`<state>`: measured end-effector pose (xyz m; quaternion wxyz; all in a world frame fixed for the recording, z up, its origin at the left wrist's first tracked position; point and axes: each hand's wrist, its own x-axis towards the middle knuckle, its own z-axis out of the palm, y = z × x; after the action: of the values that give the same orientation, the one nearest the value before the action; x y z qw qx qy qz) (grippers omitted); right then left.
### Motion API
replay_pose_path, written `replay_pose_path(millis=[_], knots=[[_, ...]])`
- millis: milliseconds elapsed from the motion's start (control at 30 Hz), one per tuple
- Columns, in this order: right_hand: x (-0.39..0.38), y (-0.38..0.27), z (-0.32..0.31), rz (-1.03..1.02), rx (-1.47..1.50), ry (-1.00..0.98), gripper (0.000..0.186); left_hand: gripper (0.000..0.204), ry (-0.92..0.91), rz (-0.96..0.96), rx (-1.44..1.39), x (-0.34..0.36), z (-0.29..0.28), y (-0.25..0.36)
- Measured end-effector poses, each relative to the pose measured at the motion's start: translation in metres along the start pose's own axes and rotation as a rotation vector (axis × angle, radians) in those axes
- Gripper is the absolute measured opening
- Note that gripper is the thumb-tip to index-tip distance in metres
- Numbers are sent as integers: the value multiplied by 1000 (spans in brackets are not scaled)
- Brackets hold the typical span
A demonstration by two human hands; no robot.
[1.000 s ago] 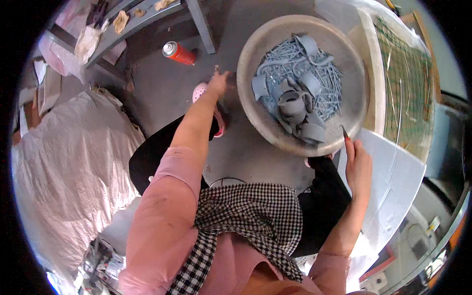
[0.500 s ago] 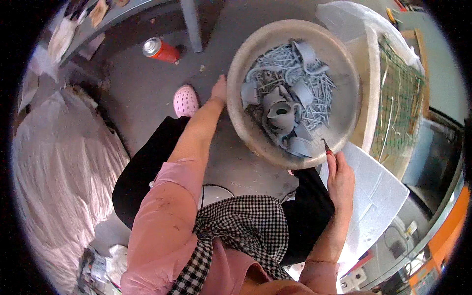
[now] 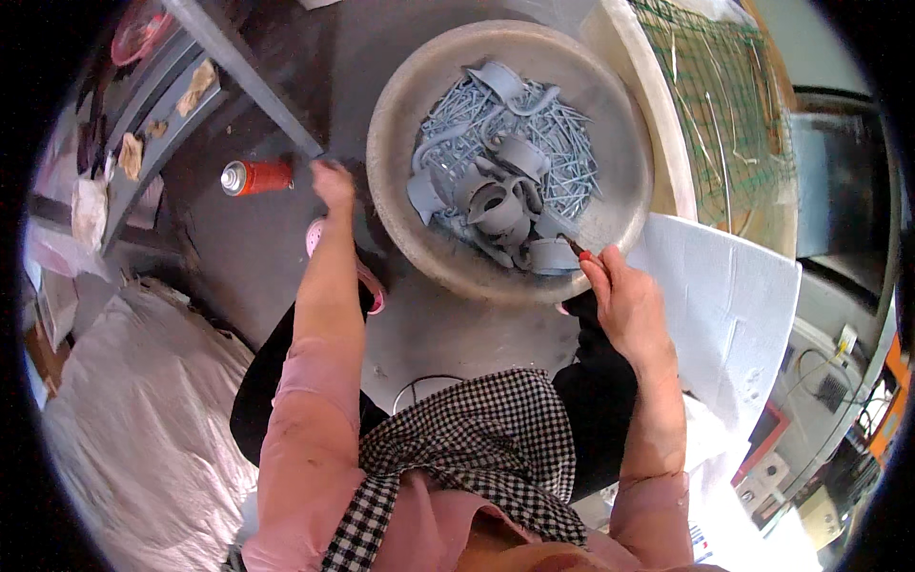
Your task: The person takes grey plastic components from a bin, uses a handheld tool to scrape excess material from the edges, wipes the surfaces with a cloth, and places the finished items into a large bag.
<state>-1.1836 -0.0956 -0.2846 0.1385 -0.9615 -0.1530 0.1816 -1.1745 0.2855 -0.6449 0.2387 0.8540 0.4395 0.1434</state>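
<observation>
A bare band inside the right edge of the basin (image 3: 621, 143) leaves passage; nails (image 3: 567, 133) and curved gray pieces (image 3: 500, 212) crowd its middle, the right hand (image 3: 629, 300) and red-handled tool (image 3: 584, 255) its lower-right edge. Off its left edge, a floor (image 3: 353, 105) strip runs before the left hand (image 3: 334, 186), 1 spray can (image 3: 262, 177) and 1 bench leg (image 3: 250, 78).

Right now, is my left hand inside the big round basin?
No, your left hand is outside the basin, to the left of its rim.

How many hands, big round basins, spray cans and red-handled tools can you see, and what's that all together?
Hands (left hand, right hand): 2
Big round basin: 1
Spray can: 1
Red-handled tool: 1
Total: 5
</observation>
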Motion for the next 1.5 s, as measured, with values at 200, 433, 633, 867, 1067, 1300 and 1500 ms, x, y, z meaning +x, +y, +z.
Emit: replay_pose_path(millis=[200,433,633,867,1067,1300,1500], knots=[[-5,1,-4,25,-46,29,26,23,176,376,-630,39,-81,135],[-15,-1,-11,5,-38,32,27,41,-804,919,444,-2,-16,219],[-17,0,-16,9,-33,-2,25,78,-357,1221,434,-30,74,272],[-20,5,-14,-35,6,36,24,60,-522,1117,406,-40,84,256],[-33,8,-19,-61,74,199,26,62,-635,804,-399,-48,-30,251],[-36,9,-25,-112,200,405,26,60,-844,865,-875,-66,-158,276],[-35,7,-40,-79,305,547,25,56,-946,737,-993,-103,-240,282]])
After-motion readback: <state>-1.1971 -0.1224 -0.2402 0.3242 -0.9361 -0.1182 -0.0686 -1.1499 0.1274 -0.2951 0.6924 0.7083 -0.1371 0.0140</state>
